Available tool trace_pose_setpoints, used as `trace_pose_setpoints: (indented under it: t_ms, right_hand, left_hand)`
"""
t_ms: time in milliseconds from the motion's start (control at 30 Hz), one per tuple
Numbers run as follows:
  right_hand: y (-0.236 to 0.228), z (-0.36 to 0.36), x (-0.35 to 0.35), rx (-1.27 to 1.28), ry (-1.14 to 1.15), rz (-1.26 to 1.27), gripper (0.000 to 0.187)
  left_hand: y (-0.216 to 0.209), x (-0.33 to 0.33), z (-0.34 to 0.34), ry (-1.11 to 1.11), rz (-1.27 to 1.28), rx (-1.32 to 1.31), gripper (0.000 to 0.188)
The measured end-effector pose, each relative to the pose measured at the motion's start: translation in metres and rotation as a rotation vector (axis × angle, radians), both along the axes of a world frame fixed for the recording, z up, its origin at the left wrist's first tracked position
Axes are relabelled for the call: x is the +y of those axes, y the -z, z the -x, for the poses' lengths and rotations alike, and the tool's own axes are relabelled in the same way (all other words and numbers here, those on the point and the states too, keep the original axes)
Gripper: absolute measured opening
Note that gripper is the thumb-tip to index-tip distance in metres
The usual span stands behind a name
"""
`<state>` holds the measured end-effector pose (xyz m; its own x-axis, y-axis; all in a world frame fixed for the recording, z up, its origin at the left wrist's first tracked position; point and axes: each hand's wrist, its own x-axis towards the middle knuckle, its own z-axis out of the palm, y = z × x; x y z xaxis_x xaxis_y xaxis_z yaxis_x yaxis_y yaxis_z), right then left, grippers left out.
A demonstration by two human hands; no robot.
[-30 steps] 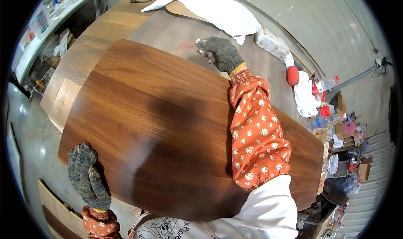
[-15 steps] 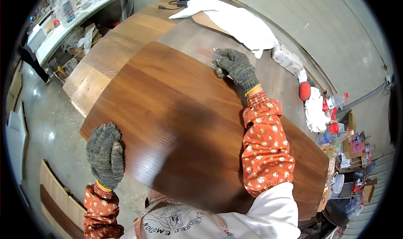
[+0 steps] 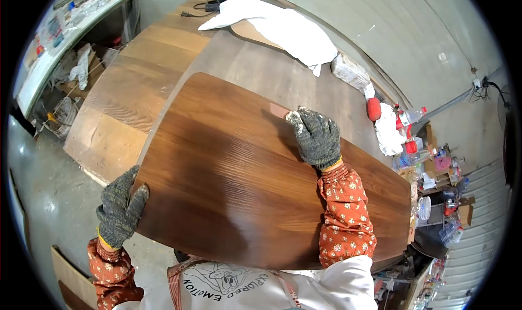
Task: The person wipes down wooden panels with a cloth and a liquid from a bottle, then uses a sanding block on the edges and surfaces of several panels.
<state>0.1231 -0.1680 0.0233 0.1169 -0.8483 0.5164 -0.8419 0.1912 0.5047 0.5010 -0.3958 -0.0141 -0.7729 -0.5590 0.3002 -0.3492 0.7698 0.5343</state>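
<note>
While the big brown wood board [image 3: 228, 201] fills the middle and goes down toward 6 o'clock, both hands are at it, in dark grey knit gloves with yellow at the cuff. The left hand [image 3: 119, 209] is at about 8 o'clock, at the left edge of the board. Its thumb is wide apart from its fingers, but I can't tell if it grips the edge. The right hand [image 3: 316, 138] is off the middle toward 3 o'clock, near the far edge of the board. Its fingers are bent and have white marks on the tips. A small, flat pink piece [image 3: 278, 110] is just beside those tips, at 1 o'clock. I can't tell if the right hand holds it.

Both arms have orange sleeves [image 3: 348, 217] with little pale flowers. The person's white top [image 3: 304, 288] is at 6 o'clock.

The board lies over a table [image 3: 141, 60], which is light brown wood at 10 o'clock and grey at 12 o'clock. Past the grey part is a white cloth [image 3: 288, 32]. A black cord [image 3: 213, 6] is between 11 and 12 o'clock. A red round thing [image 3: 373, 109] sits toward 2 o'clock, and a white rag [image 3: 390, 133] is beside it, near 3 o'clock.
</note>
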Motion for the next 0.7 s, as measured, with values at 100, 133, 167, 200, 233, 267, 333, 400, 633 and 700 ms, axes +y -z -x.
trace_pose_setpoints:
  t_ms: [100,133,167,200,233,267,333,400,633,700]
  right_hand:
    - [0.001,-0.004,0.0,0.022,0.025,0.035,0.041]
    - [0.002,-0.011,0.0,0.017,0.066,0.025,0.04]
    - [0.001,-0.014,-0.001,0.014,0.103,0.018,0.039]
    - [0.003,-0.013,-0.002,0.013,0.11,0.008,0.039]
    - [0.007,-0.011,-0.003,-0.026,0.096,0.031,0.039]
    - [0.001,-0.006,-0.002,-0.057,0.08,0.049,0.04]
    - [-0.013,-0.001,-0.004,-0.085,0.085,0.067,0.041]
    - [-0.01,-0.003,-0.005,-0.121,0.095,0.105,0.043]
    - [-0.011,0.003,-0.007,-0.317,0.175,0.139,0.041]
    - [-0.018,0.004,-0.011,-0.58,0.219,0.127,0.038]
  left_hand:
    - [-0.006,-0.002,0.003,0.068,-0.116,-0.008,0.044]
    - [-0.006,-0.001,0.003,0.071,-0.223,0.019,0.042]
    - [-0.003,-0.001,0.002,0.065,-0.214,0.042,0.045]
    - [-0.005,-0.003,0.004,0.072,-0.224,0.041,0.045]
    - [-0.012,-0.003,0.007,0.079,-0.456,0.04,0.048]
    - [-0.021,-0.001,0.015,0.084,-0.693,0.046,0.051]
    - [-0.03,0.0,0.023,0.091,-0.708,0.048,0.051]
    - [-0.035,0.0,0.028,0.098,-0.735,0.037,0.052]
    - [-0.02,0.007,0.02,0.02,-0.704,0.033,0.058]
    - [-0.019,0.008,0.022,0.008,-0.805,0.069,0.059]
